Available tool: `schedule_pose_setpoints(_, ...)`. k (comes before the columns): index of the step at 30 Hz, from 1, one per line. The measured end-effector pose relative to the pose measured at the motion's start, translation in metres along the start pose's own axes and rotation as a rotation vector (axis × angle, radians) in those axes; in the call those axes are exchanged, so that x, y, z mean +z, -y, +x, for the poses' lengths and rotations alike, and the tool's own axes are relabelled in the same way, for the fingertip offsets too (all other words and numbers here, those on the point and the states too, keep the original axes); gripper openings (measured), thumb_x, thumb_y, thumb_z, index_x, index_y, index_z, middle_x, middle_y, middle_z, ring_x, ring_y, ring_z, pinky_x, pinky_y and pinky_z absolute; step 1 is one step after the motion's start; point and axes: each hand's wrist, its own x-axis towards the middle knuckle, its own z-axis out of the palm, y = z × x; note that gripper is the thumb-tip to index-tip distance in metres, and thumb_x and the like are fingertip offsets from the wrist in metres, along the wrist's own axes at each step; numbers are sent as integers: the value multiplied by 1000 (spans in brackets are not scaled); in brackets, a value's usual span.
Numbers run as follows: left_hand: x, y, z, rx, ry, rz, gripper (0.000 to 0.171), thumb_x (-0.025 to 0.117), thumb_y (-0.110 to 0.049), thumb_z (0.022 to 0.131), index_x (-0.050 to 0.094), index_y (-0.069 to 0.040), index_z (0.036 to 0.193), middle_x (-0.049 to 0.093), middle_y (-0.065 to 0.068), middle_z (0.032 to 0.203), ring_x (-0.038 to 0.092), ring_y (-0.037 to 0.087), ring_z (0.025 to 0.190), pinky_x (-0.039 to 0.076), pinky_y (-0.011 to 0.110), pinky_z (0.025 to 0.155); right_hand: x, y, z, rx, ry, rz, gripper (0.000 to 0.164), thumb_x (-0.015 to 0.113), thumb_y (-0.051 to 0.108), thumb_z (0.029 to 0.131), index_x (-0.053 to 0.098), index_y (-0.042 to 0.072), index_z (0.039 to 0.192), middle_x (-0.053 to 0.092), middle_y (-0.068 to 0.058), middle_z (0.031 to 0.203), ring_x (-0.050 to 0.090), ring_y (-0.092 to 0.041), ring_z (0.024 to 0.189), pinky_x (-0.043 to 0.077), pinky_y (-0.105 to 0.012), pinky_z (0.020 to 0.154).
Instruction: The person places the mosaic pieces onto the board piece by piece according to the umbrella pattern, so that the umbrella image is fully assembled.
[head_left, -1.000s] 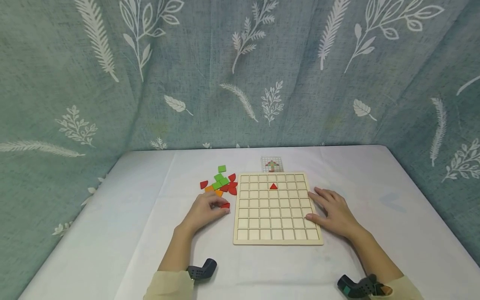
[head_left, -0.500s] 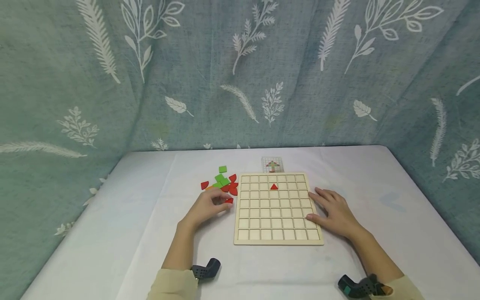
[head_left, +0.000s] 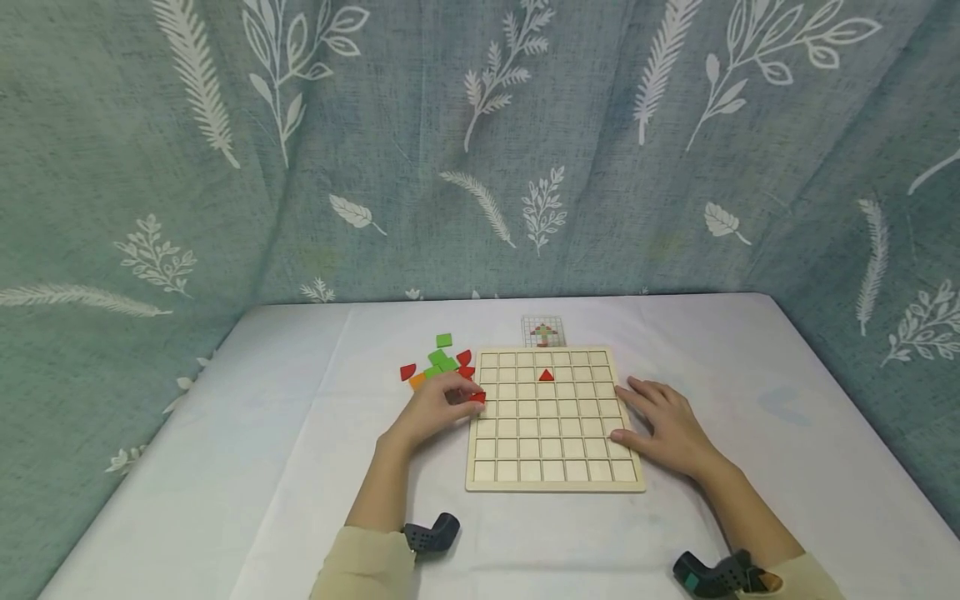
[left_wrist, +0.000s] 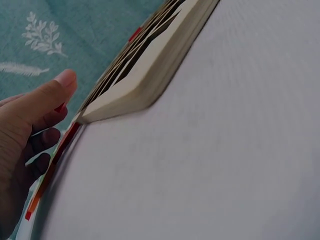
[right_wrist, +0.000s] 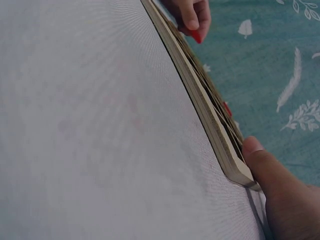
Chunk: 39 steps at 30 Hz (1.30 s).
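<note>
My left hand (head_left: 433, 410) pinches a small red piece (head_left: 477, 398) between thumb and fingers, over the left edge of a wooden grid board (head_left: 551, 450). The right wrist view shows the same red piece (right_wrist: 196, 36) poking out below the fingertips, its outer end pointed. Within the upper part of the grid lies a red triangle (head_left: 546, 376). My right hand (head_left: 667, 429) rests against the board's right side, fingers spread and relaxed. Its thumb (right_wrist: 257, 150) lies along the board's corner in the right wrist view.
Left of the board lie loose flat pieces: green squares (head_left: 444, 341), an orange piece (head_left: 417, 382) and red rounded pieces (head_left: 407, 372), partly behind my left hand. A pattern card (head_left: 543, 332) sits just beyond the board's far edge. A patterned curtain (head_left: 420, 208) hangs behind the table.
My left hand has lifted the red piece from beside the pile and carried it right, to over the board's left edge. The right hand stays at the board's right side.
</note>
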Motion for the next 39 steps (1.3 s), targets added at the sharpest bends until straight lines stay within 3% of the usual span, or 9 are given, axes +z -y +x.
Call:
schedule_pose_setpoints(6,10,-4,10,17,36,-17,21,78,-26,77,73,-20,97,62,-8,90,55,12,82,47,30,76,0,1,0,-1,-3,-2,70,69,47,80,51,9,136,43,-18,142,36,-40,127,23,-62,100)
schedule_pose_setpoints(11,19,-13,17,68,32,52,22,77,-30,77,73,-19,96,61,-8,87,51,12,78,44,28,69,0,1,0,-3,-8,-6,70,69,46,80,51,9,136,43,-18,142,36,-40,127,24,-62,100)
schedule_pose_setpoints(16,29,-20,21,72,28,100,24,76,-33,78,74,-19,97,61,-9,85,50,11,76,42,27,66,0,-1,0,5,-3,-7,70,69,46,79,50,9,136,42,-18,143,35,-40,127,23,-62,100)
schedule_pose_setpoints(22,41,-22,25,96,-19,140,25,76,-35,78,74,-18,97,62,-10,82,50,10,75,42,26,66,2,-1,-1,12,6,1,71,69,46,79,50,9,136,41,-18,143,35,-40,128,22,-62,101)
schedule_pose_setpoints(32,53,-27,30,82,-84,237,26,74,-37,79,74,-19,98,61,-12,78,53,6,74,37,32,80,1,0,-1,5,2,-4,70,69,47,79,51,9,136,42,-19,142,35,-41,127,23,-63,100)
schedule_pose_setpoints(39,56,-28,30,79,-95,280,22,71,-38,82,74,-23,97,62,-15,79,54,3,75,31,31,76,0,2,-1,-9,-20,0,69,70,45,79,52,9,134,44,-19,140,37,-41,125,24,-63,99)
